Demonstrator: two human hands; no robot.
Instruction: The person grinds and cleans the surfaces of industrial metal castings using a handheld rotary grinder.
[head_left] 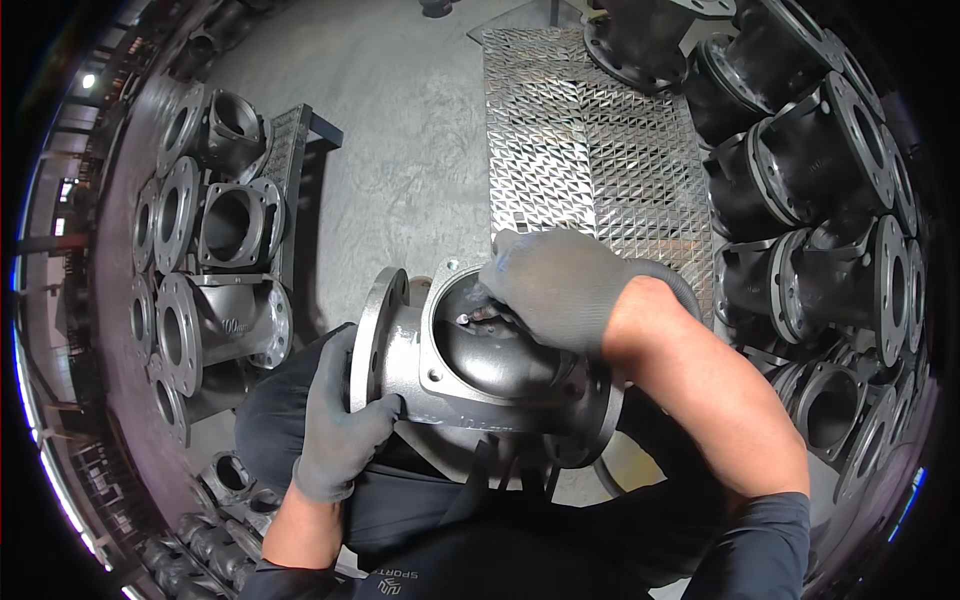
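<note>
A grey cast-metal valve body (405,345) with round end flanges and a squarish top opening lies across in front of me, above my lap. My left hand (345,425), in a grey glove, grips its left flange, thumb on the near side. Over the top opening, my gloved right hand (560,290) is closed around a slim tool (485,316). The tool's small bright tip points left inside the hollow. Most of the tool is hidden by the glove, so its exact kind does not show.
Flanged valve bodies (230,225) stand stacked on the left beside a metal rack (290,190). More dark castings (820,160) are piled high on the right. Ahead lies a textured metal plate (540,130) on the grey floor (400,150). A dark curved thing (672,280) shows behind my right wrist.
</note>
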